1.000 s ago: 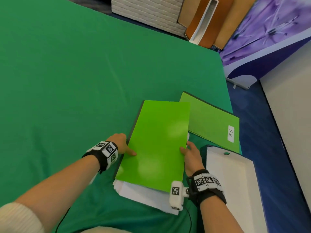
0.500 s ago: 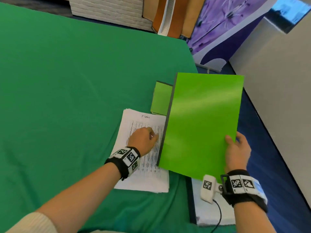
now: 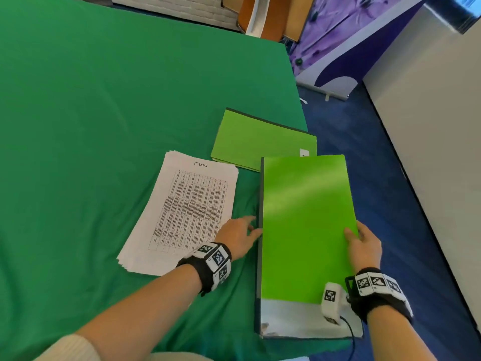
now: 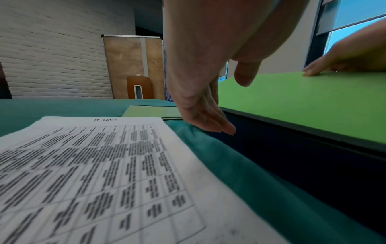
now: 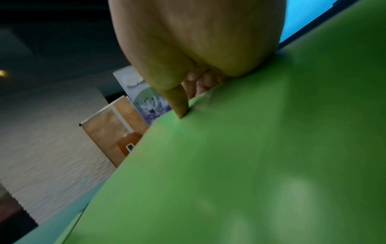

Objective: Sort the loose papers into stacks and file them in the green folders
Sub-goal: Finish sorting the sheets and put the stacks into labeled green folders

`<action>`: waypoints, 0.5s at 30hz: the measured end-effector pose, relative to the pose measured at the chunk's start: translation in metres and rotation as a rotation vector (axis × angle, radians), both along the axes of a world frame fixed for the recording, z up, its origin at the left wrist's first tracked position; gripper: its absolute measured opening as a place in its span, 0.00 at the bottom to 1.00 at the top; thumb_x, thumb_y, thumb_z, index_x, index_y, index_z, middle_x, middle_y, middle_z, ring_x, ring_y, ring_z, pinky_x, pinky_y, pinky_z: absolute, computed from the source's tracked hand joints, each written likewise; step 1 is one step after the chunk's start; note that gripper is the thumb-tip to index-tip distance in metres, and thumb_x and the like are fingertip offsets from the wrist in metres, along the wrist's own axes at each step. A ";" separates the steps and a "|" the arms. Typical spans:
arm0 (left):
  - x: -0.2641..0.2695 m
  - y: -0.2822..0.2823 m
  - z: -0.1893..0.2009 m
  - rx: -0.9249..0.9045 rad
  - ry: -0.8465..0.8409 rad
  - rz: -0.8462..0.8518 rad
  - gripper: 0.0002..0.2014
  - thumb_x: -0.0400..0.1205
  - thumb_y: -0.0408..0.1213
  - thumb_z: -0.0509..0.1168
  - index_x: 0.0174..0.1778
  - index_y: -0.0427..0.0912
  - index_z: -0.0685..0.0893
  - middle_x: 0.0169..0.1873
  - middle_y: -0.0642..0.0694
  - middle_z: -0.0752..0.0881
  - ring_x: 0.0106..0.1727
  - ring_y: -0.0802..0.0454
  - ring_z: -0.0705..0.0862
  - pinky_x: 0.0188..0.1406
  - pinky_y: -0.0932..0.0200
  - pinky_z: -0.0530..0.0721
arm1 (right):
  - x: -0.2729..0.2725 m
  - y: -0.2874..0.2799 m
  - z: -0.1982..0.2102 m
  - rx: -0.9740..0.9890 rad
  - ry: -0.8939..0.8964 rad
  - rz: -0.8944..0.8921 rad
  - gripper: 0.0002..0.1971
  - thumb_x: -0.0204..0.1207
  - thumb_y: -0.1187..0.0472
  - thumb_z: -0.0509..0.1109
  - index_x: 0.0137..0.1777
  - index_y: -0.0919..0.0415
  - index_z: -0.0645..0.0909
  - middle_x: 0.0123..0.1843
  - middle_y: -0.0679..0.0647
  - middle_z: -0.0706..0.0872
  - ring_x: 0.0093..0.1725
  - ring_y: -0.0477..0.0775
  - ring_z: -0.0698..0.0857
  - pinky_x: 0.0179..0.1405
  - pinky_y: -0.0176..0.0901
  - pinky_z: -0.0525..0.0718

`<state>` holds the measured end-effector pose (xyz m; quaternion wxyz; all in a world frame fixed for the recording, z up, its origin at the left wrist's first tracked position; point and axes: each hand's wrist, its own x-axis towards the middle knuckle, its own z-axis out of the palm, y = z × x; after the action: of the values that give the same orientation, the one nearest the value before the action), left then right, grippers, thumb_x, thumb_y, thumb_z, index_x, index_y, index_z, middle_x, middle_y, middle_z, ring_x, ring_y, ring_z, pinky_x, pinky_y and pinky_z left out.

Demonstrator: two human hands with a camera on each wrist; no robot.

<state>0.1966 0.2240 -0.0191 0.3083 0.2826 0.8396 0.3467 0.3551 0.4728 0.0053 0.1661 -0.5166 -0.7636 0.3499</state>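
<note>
A bright green folder [image 3: 304, 225] [image 4: 303, 102] [image 5: 250, 165] lies flat over a white tray [image 3: 294, 319] at the table's right edge. My right hand [image 3: 361, 243] [image 5: 190, 99] pinches the folder's right edge, thumb on top and fingers underneath. With its fingers straight, my left hand [image 3: 242, 235] [image 4: 208, 122] touches the cloth beside the folder's dark left edge and holds nothing. A stack of printed papers [image 3: 182, 214] [image 4: 94, 173] headed "IT Logs" rests on the green cloth to the left. A second green folder [image 3: 257, 142] [image 4: 150, 111] with a white label lies shut behind.
The tray's dark side wall [image 4: 292, 156] stands along the table's right edge, with blue floor [image 3: 390, 178] beyond it. A white brick wall [image 4: 52, 49] and wooden boards [image 3: 276, 16] lie past the table's far edge. A white panel [image 3: 429, 126] stands at the right.
The green folder went from on top of the paper stack, up and to the right, then down flat over the white tray. My left hand left the papers and reached the folder's left edge.
</note>
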 end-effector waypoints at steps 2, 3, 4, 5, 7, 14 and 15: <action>0.005 0.012 0.001 -0.044 0.031 -0.034 0.27 0.85 0.49 0.62 0.79 0.43 0.70 0.68 0.44 0.82 0.56 0.45 0.86 0.62 0.50 0.82 | -0.005 0.005 -0.010 0.009 -0.097 0.004 0.18 0.82 0.59 0.66 0.71 0.59 0.80 0.66 0.63 0.84 0.66 0.68 0.81 0.65 0.58 0.77; 0.008 0.017 0.002 -0.064 0.045 -0.052 0.27 0.85 0.48 0.63 0.80 0.43 0.70 0.68 0.42 0.82 0.56 0.44 0.86 0.62 0.49 0.83 | -0.008 0.007 -0.014 0.019 -0.134 0.012 0.18 0.83 0.60 0.65 0.71 0.61 0.79 0.67 0.65 0.83 0.66 0.69 0.80 0.64 0.59 0.76; 0.011 0.021 0.001 -0.085 0.061 -0.065 0.27 0.85 0.47 0.64 0.80 0.43 0.70 0.68 0.41 0.82 0.57 0.44 0.85 0.62 0.49 0.82 | -0.011 0.010 -0.018 0.030 -0.161 0.024 0.18 0.83 0.61 0.65 0.72 0.62 0.78 0.68 0.66 0.82 0.66 0.70 0.79 0.64 0.59 0.76; 0.014 0.024 0.001 -0.106 0.088 -0.072 0.27 0.85 0.46 0.64 0.80 0.43 0.69 0.68 0.40 0.81 0.60 0.43 0.84 0.63 0.49 0.82 | -0.013 0.012 -0.021 0.041 -0.176 0.032 0.19 0.82 0.61 0.65 0.72 0.63 0.77 0.69 0.66 0.82 0.67 0.70 0.79 0.65 0.59 0.75; 0.018 0.029 -0.001 -0.141 0.149 -0.070 0.27 0.85 0.46 0.63 0.80 0.43 0.69 0.71 0.39 0.78 0.68 0.42 0.79 0.67 0.49 0.78 | -0.018 0.018 -0.026 0.058 -0.193 0.045 0.21 0.81 0.63 0.65 0.74 0.62 0.75 0.71 0.66 0.79 0.68 0.70 0.77 0.66 0.61 0.75; 0.022 0.032 -0.010 -0.305 0.233 -0.241 0.28 0.86 0.52 0.57 0.84 0.60 0.58 0.86 0.48 0.45 0.80 0.43 0.66 0.73 0.40 0.72 | -0.039 0.007 -0.022 0.143 -0.162 0.104 0.18 0.80 0.63 0.67 0.69 0.61 0.80 0.68 0.66 0.78 0.67 0.70 0.77 0.60 0.60 0.78; 0.021 0.030 -0.011 -0.318 0.229 -0.247 0.27 0.86 0.53 0.56 0.83 0.64 0.58 0.86 0.49 0.43 0.80 0.42 0.66 0.73 0.38 0.71 | -0.044 0.000 -0.021 0.128 -0.137 0.135 0.17 0.80 0.62 0.67 0.69 0.61 0.80 0.69 0.65 0.78 0.67 0.68 0.77 0.60 0.58 0.77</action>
<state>0.2179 0.2541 -0.0297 0.2918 0.3683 0.8723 0.1355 0.3111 0.4728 -0.0161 0.1223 -0.4751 -0.8270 0.2746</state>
